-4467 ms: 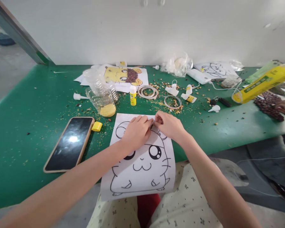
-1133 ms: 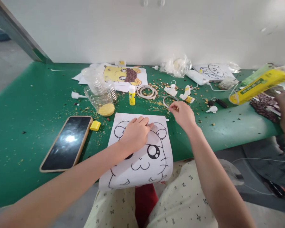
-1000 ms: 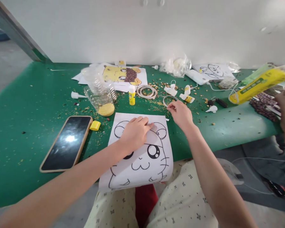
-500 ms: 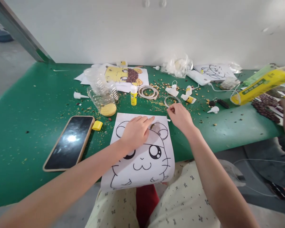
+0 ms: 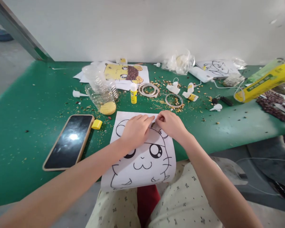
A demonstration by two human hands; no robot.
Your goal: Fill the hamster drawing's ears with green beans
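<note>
Two bare hands work at the top of a sheet (image 5: 142,155) printed with a hamster outline; it lies at the near edge of the bench (image 5: 35,91), its lower end curling down over the lap. The left hand (image 5: 136,130) rests palm down at the sheet's 12 o'clock, fingers nearly straight and pressed to the paper. At 1 o'clock the right hand (image 5: 169,125) has its fingers drawn into a narrow pinch beside the ear; whether they hold anything I cannot tell. A small dark patch (image 5: 153,125) shows on the paper between the hands.

From the sheet, the phone (image 5: 70,142) lies at 9 o'clock, with a yellow cap (image 5: 97,124) just beside it at 10. A tipped jar (image 5: 105,103) of yellow grain lies towards 11, the glue stick (image 5: 133,94) stands upright at 12, a ring (image 5: 174,100) lies at 1, and the yellow bag (image 5: 263,83) sits at 2.
</note>
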